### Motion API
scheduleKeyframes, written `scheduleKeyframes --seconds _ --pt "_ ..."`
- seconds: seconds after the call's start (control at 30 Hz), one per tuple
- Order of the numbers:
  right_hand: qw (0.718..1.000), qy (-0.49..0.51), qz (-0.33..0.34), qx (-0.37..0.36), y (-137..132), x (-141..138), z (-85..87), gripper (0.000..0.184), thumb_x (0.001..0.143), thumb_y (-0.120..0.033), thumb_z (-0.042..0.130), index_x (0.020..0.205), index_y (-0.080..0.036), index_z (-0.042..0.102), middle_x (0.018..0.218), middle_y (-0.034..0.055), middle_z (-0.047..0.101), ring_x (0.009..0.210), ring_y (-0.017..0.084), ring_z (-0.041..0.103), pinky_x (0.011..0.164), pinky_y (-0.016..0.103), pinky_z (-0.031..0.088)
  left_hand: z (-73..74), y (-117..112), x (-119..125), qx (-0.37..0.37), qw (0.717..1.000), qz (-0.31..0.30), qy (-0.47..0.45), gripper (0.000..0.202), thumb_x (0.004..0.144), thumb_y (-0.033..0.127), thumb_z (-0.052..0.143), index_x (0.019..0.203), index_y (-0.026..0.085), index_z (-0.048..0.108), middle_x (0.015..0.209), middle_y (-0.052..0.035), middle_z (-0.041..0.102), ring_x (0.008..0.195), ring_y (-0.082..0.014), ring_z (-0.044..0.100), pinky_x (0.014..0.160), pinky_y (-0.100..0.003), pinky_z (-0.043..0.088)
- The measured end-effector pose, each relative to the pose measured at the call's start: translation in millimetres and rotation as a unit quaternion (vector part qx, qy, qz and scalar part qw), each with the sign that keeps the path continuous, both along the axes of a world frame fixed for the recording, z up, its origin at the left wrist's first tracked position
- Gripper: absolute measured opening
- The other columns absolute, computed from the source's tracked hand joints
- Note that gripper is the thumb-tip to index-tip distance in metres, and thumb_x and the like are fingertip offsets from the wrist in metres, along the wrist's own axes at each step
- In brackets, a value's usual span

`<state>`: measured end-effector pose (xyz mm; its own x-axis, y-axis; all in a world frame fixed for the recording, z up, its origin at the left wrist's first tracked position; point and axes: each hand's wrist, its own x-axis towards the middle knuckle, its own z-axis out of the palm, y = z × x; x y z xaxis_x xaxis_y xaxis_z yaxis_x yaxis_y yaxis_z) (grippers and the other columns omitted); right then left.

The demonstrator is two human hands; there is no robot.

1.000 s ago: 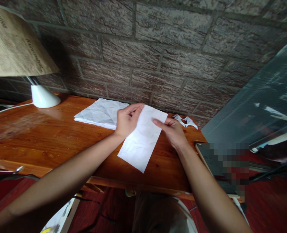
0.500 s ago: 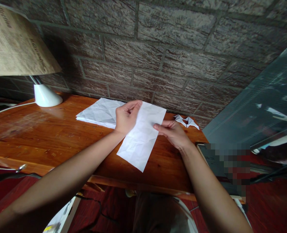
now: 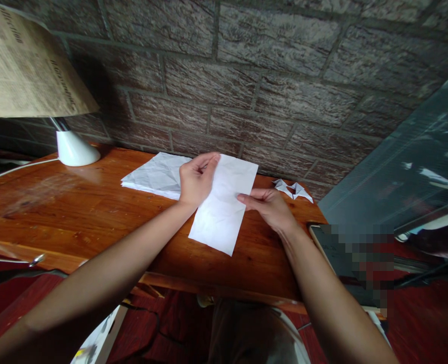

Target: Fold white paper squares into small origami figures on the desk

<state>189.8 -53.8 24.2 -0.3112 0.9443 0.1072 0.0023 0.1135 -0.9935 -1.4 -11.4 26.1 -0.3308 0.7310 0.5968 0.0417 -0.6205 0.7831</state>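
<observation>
A creased white sheet of paper [image 3: 224, 210], folded into a long strip, is lifted a little off the wooden table [image 3: 76, 212]. My left hand [image 3: 195, 181] pinches its upper left edge with curled fingers. My right hand [image 3: 271, 208] pinches its right edge between thumb and fingers. The strip's near end hangs toward me over the tabletop.
More crumpled white paper [image 3: 153, 176] lies behind my left hand. A small folded paper shape [image 3: 294, 190] sits at the back right by the brick wall. A lamp with a white base [image 3: 76, 150] stands at the back left. A dark flat device [image 3: 336, 253] lies at the table's right edge.
Both hands have raised the sheet slightly and drawn it toward the wall. My right hand went from pressing on the paper with a stretched finger to pinching its right edge.
</observation>
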Motion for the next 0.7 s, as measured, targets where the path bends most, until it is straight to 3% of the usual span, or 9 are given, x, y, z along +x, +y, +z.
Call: scheduleKeyframes --seconds 0.1,0.27,0.4,0.7 --pt "1.0 0.009 -0.014 0.004 0.3 -1.7 -1.8 0.028 0.069 -0.045 0.088 0.085 -0.023 0.083 0.091 0.0036 0.082 0.076 0.017 0.074 0.076 0.031 0.058 0.8 0.1 -0.5 0.0 1.0 0.007 -0.002 0.033 0.083 0.048 0.073 0.092 0.017 0.078 0.094 -0.008 0.08 0.088 -0.0213 0.073 0.078 -0.03 0.057" --pt "0.999 -0.002 0.041 -0.025 -1.2 -3.1 -2.7 0.028 0.071 -0.043 0.087 0.09 -0.023 0.083 0.092 0.0034 0.082 0.078 0.016 0.073 0.078 0.03 0.057 0.7 0.6 -1.8 0.01 1.0 0.012 0.004 0.031 0.084 0.045 0.073 0.092 0.016 0.078 0.093 -0.0075 0.08 0.086 -0.0198 0.073 0.078 -0.029 0.057" --pt "0.999 0.006 0.03 -0.025 -1.5 -4.2 -3.0 0.027 0.071 -0.042 0.087 0.09 -0.023 0.083 0.093 0.0026 0.082 0.076 0.014 0.072 0.075 0.027 0.057 0.9 1.4 -3.1 0.008 1.0 0.023 0.007 0.027 0.086 0.041 0.072 0.092 0.016 0.079 0.093 -0.0074 0.08 0.086 -0.0195 0.073 0.078 -0.029 0.057" --pt "0.997 -0.01 0.046 -0.056 0.0 -5.5 -6.5 0.035 0.068 -0.043 0.088 0.094 -0.021 0.083 0.094 0.0051 0.082 0.082 0.018 0.073 0.079 0.031 0.058 -0.8 5.6 -5.6 0.044 0.998 0.04 0.018 0.027 0.086 0.042 0.072 0.092 0.016 0.079 0.09 -0.0061 0.081 0.083 -0.0183 0.075 0.07 -0.026 0.058"
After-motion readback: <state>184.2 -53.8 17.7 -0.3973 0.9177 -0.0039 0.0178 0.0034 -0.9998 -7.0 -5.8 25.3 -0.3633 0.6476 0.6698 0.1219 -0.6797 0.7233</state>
